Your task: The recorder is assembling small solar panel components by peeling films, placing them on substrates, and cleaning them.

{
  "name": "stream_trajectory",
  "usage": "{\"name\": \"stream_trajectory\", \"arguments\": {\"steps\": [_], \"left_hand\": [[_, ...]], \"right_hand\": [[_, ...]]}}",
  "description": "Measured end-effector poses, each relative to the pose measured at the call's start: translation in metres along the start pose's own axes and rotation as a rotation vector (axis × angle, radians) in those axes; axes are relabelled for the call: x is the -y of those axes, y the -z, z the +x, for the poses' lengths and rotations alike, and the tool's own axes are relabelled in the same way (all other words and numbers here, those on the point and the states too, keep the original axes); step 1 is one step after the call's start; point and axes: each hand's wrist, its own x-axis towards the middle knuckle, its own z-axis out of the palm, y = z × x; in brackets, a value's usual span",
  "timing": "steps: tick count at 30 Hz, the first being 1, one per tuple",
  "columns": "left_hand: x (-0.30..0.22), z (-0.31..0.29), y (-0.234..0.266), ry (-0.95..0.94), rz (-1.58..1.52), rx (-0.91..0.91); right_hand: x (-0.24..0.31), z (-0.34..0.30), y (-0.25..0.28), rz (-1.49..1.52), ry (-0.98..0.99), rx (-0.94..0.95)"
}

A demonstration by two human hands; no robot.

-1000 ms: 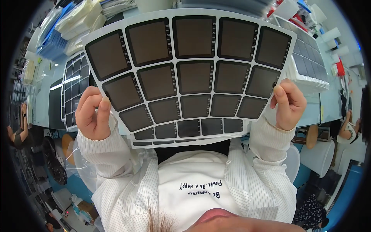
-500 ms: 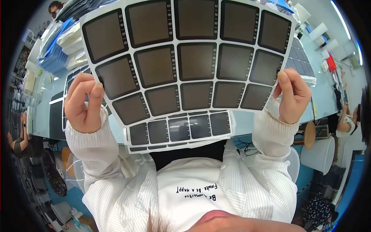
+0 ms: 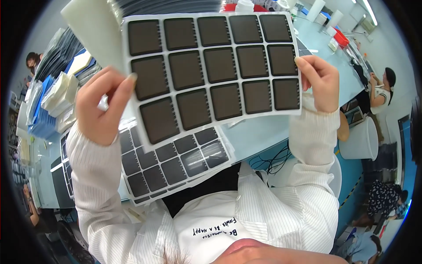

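Note:
I hold up a white-bordered sheet (image 3: 207, 83) with rows of dark brown rounded squares, each with a strip of small marks along one side. My left hand (image 3: 100, 104) is closed in a pinch at the sheet's left edge, slightly blurred. My right hand (image 3: 321, 83) pinches the right edge between thumb and fingers. Below the raised sheet, a stack of similar sheets (image 3: 173, 169) lies at the near table edge, partly hidden by it. One dark square on the stack shines with reflected light.
The pale glass-like table (image 3: 252, 143) carries piles of packed sheets (image 3: 59, 99) at the left and a white roll (image 3: 94, 42) at the far left. A red tray (image 3: 340, 38) sits far right. A white bin (image 3: 362, 138) and black cables (image 3: 274, 160) are below. Other people work nearby.
The sheet has come away from my face and looks smaller and flatter. My view has turned, so the stack beneath shows farther left. Both hands stay at the sheet's edges.

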Motion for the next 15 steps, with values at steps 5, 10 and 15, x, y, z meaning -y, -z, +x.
{"name": "stream_trajectory", "arguments": {"steps": [5,10,15], "left_hand": [[0.014,0.059,-0.073,0.335,-0.329,0.174],[0.015,0.106,-0.138,0.507,-0.365,0.263],[0.019,0.116,-0.19,0.488,-0.404,0.269]], "right_hand": [[-0.032,0.057,0.066,-0.153,-0.092,0.035],[-0.067,0.112,0.107,-0.393,-0.08,-0.016],[-0.102,0.139,0.125,-0.488,-0.129,0.058]]}}
